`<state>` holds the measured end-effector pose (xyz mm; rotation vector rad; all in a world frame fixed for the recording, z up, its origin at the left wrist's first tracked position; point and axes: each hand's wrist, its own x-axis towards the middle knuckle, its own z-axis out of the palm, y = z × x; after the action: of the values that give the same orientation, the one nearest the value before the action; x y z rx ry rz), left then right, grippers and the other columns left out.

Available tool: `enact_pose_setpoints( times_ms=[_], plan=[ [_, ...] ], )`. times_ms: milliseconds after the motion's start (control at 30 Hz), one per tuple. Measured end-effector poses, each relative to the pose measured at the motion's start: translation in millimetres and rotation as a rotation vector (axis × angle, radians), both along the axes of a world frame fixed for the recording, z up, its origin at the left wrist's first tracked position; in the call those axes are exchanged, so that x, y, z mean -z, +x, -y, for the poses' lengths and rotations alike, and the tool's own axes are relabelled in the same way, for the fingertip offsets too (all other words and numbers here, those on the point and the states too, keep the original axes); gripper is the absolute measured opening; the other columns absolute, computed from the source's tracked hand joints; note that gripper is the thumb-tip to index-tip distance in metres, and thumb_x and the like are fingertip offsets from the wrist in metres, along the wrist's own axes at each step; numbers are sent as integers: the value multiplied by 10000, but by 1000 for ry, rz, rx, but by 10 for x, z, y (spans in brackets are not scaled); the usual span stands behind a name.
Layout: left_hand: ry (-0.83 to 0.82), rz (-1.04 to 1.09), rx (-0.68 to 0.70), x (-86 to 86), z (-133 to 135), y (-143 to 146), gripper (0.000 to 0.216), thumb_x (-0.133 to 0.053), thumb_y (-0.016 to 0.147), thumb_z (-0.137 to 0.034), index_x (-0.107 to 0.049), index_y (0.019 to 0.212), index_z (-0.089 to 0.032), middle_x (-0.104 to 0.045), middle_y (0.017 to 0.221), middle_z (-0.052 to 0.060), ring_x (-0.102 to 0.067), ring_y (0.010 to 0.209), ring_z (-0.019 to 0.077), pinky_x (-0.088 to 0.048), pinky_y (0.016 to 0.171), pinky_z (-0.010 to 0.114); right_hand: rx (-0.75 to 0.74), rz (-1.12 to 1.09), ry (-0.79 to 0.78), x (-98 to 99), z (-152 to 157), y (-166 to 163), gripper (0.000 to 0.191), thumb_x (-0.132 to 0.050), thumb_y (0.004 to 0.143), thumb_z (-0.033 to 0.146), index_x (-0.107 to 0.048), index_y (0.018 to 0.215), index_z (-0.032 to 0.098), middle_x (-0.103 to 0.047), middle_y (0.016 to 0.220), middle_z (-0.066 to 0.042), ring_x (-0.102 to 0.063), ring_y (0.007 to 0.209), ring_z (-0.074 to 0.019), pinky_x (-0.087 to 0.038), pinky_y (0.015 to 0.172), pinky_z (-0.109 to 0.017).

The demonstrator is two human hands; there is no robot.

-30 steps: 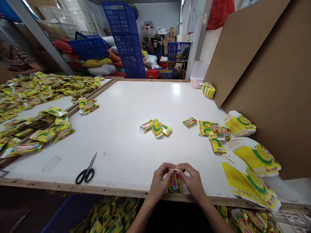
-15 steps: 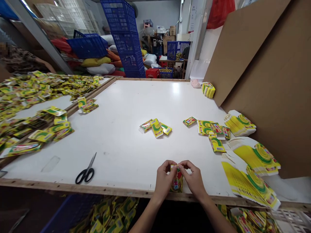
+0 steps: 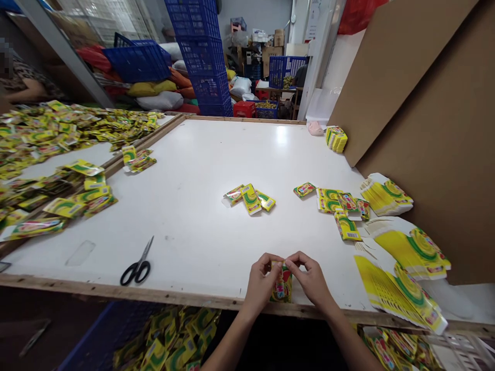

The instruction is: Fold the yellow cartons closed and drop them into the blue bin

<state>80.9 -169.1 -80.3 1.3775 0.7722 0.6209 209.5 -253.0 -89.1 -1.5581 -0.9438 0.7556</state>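
Note:
At the table's front edge, a small yellow, green and red printed carton (image 3: 283, 288) lies between my hands. My left hand (image 3: 264, 278) pinches its far end with thumb and forefinger. From the other side, my right hand (image 3: 308, 278) closes its thumb and fingers on the same end, and the fingertips nearly meet there. The fingers partly cover that end, so its flap cannot be made out. Beyond the hands lies a little group of similar cartons (image 3: 251, 199). Right of them are a single carton (image 3: 304, 190) and a cluster of cartons (image 3: 347, 234).
Fanned stacks of flat cartons (image 3: 390, 288) lie at the right by a leaning cardboard sheet (image 3: 433, 144). Black-handled scissors (image 3: 136, 272) rest at the front left. A heap of cartons (image 3: 77, 129) covers the left table, where a person sits. Crates of cartons (image 3: 170, 340) stand below the edge.
The whole view has shifted slightly. Both hands stay at the carton's far end, with little finger movement. The person at the far left has moved an arm.

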Motion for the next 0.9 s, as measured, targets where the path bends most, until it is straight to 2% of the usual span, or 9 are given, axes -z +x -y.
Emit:
enact_pose_setpoints(
  times_ms=[167,267,400,467,533,633,767,833,900],
  plan=[
    [24,37,104,-21,20,-73,205,-639,789,-325,-737,873,-166,-710,874,73,-643,846,209,-500,756,286,-64,43,37,-19,109,22,241,-581,860,411,-675,814,194,-671,829,-37,-602,819,-193,-451,750,-292],
    [92,4,41,-97,-4,-197,198,-626,803,-323,-726,890,-177,-708,878,60,-648,844,205,-507,768,285,-83,98,58,-32,-26,107,244,-549,881,403,-685,871,201,-689,872,-45,-620,851,-195,-465,759,-291],
    [173,-139,-193,-306,-153,-753,268,-569,835,-415,-689,895,-183,-705,812,38,-648,735,190,-520,663,261,103,343,19,-12,-563,243,259,-495,895,396,-662,875,199,-691,850,-39,-619,772,-176,-484,706,-276],
    [289,-281,-240,-438,-255,-1146,284,-597,804,-443,-698,874,-188,-719,861,49,-661,821,224,-531,726,283,147,393,9,26,-940,262,236,-488,889,369,-648,872,196,-686,913,-50,-614,783,-181,-483,719,-290],
    [436,-420,-279,-554,-333,-1493,296,-632,763,-461,-708,898,-209,-727,943,56,-653,938,261,-526,810,311,171,432,8,63,-1339,228,195,-538,851,340,-632,943,195,-674,987,-64,-602,870,-210,-470,787,-323],
    [570,-529,-337,-631,-367,-1745,318,-631,746,-493,-707,917,-236,-728,987,57,-649,988,282,-527,854,346,203,487,-5,85,-1858,116,367,-620,782,284,-560,1129,179,-629,1123,-106,-529,1065,-271,-418,896,-377],
    [610,-485,-335,-520,-352,-1550,297,-591,794,-476,-696,931,-234,-719,979,71,-663,946,274,-542,839,376,188,558,-44,102,-2145,40,436,-521,801,122,-480,1231,179,-648,1037,-91,-566,985,-244,-428,845,-356],
    [628,-432,-300,-419,-374,-1335,280,-586,814,-435,-687,980,-233,-700,1017,81,-655,955,267,-538,847,382,142,623,-58,129,-2095,65,420,-453,806,59,-508,1203,185,-663,937,-71,-590,891,-228,-441,789,-341],
    [651,-376,-255,-326,-417,-1110,269,-582,826,-397,-682,1018,-237,-680,1055,88,-641,982,263,-528,870,391,81,721,-54,150,-1980,107,433,-428,795,16,-549,1170,196,-661,976,-82,-584,921,-237,-435,813,-359]
  ],
)
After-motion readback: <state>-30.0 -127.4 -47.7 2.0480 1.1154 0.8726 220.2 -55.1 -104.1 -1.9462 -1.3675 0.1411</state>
